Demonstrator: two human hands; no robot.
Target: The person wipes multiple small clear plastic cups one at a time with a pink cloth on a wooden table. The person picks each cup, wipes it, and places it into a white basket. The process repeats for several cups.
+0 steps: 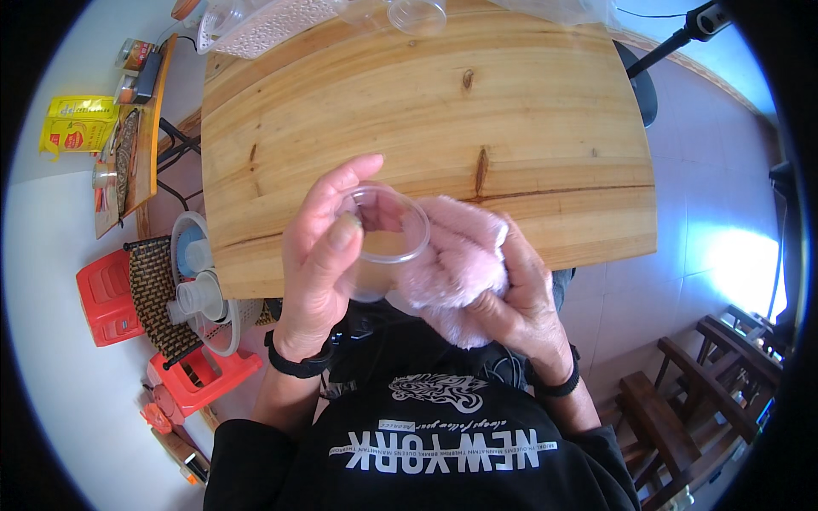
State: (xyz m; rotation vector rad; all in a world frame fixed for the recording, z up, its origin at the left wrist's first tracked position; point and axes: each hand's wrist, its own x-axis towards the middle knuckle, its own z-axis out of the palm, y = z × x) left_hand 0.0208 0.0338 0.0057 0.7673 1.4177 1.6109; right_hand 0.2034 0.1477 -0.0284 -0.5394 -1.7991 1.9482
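A clear plastic cup is in my left hand, tilted with its open rim towards the camera. The thumb lies at the rim and the fingers curve around the far side. My right hand grips a fluffy pink cloth, folded and bunched between thumb and fingers. The cloth touches or overlaps the cup's right side; exactly where they meet is hard to see. Both hands are above the near edge of a wooden table. A dark band circles each wrist.
At the table's far edge stand a white lattice basket and a clear cup. On the left, a round basket holds cups near red plastic stools. A side shelf bears jars and a yellow packet. Dark wooden stools stand at the right.
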